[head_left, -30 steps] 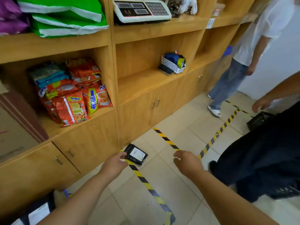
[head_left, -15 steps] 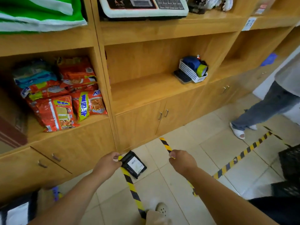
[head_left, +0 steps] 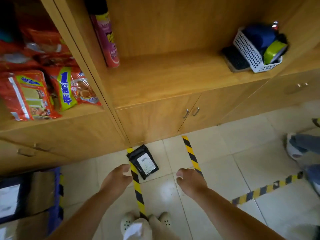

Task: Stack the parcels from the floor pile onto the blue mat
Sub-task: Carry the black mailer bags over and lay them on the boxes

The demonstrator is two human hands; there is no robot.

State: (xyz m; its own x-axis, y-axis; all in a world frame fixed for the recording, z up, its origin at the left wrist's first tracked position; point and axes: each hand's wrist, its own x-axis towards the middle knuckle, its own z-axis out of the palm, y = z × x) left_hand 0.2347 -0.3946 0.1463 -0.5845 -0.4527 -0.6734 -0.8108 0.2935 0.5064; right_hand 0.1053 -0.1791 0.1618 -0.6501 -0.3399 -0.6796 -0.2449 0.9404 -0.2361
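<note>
One black parcel [head_left: 142, 163] with a white label lies flat on the tiled floor [head_left: 216, 153], close to the foot of the wooden cabinet [head_left: 155, 118]. Its left edge overlaps a yellow-and-black tape line [head_left: 136, 184]; a second tape line [head_left: 191, 153] runs to its right, apart from it.

Left hand [head_left: 116, 181] — held above the floor just left of the parcel, fingers loosely curled and partly open, holding nothing. No contact with the parcel can be seen. Right hand [head_left: 190, 182] — held to the right of the parcel and apart from it, fingers curled down, partly open, holding nothing.

At the lower left edge, a blue mat [head_left: 55, 196] carries stacked parcels [head_left: 22, 193]: brown ones and a dark one with a white label. This area is blurred and partly cut off.

The person's light shoes [head_left: 128, 222] stand on the near end of the first tape line. A second person's shoe and jeans [head_left: 301, 146] show at the right edge.

Shelf contents: red snack packets [head_left: 34, 92] on the left, a pink can [head_left: 109, 40] upright in the middle bay, a white basket [head_left: 256, 51] at the right.
</note>
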